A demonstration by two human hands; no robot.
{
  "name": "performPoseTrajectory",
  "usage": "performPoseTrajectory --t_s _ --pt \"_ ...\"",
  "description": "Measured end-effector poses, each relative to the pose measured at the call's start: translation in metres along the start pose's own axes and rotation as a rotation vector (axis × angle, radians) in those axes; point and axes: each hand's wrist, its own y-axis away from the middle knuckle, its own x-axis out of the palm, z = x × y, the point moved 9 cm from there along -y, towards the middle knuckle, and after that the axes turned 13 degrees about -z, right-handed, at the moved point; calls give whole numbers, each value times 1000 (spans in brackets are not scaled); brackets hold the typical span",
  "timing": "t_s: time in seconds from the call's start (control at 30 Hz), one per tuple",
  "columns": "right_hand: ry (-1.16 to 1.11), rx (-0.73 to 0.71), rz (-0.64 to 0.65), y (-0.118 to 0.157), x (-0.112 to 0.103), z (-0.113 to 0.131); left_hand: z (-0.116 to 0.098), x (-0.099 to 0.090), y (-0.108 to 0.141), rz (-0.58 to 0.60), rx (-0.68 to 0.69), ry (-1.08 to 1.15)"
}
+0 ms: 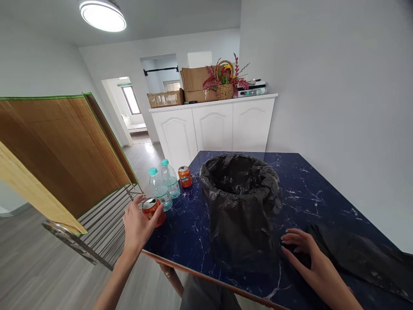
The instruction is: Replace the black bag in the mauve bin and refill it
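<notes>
My left hand (pixel 138 224) is curved round an orange soda can (pixel 150 207) at the table's left edge, thumb across its near side and fingers at its left. The can stands upright. Just behind it are two clear water bottles with teal caps, the nearer bottle (pixel 160 189) and the farther bottle (pixel 170 178). A second orange soda can (pixel 185 177) stands to their right. In the middle of the table is a bin lined with a black plastic bag (pixel 241 215). My right hand (pixel 309 258) is open and holds nothing, fingers loosely bent, right of the bin.
Black plastic bags (pixel 371 262) lie on the right of the dark blue marbled table (pixel 300 193). A metal rack (pixel 97 232) with a bamboo mat (pixel 58 150) stands left. A white cabinet (pixel 213 125) behind carries cardboard boxes (pixel 196 84) and a flower basket (pixel 225 91).
</notes>
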Motion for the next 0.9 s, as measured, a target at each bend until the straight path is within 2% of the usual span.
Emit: performPoseTrajectory --t_s 0.1,0.17,0.23,0.33,0.4,0.47,0.53,0.6,0.7,0.8,0.9 --pt "4 49 65 2 5 -4 11 6 8 132 -69 -70" --pt "21 41 69 5 6 1 8 -8 16 126 -85 -69" --pt "47 5 64 7 5 9 -5 -32 20 59 -101 -24" --pt "64 -26 69 9 7 15 -44 -79 14 -119 -117 174" --pt "54 -13 84 10 8 14 -80 -107 1 -212 -105 440" --pt "49 6 101 10 10 13 -121 -128 -17 -271 -43 648" --pt "52 7 104 10 10 13 -162 -140 -33 -308 67 769" --pt "52 -1 100 9 10 16 -198 -139 -45 -291 176 878" --pt "45 -3 99 9 10 18 -236 -116 -53 -173 247 996" --pt "44 -13 90 7 9 21 -256 -89 -53 -42 233 1046" --pt "39 -27 81 7 7 24 -263 -76 -51 29 204 1070"
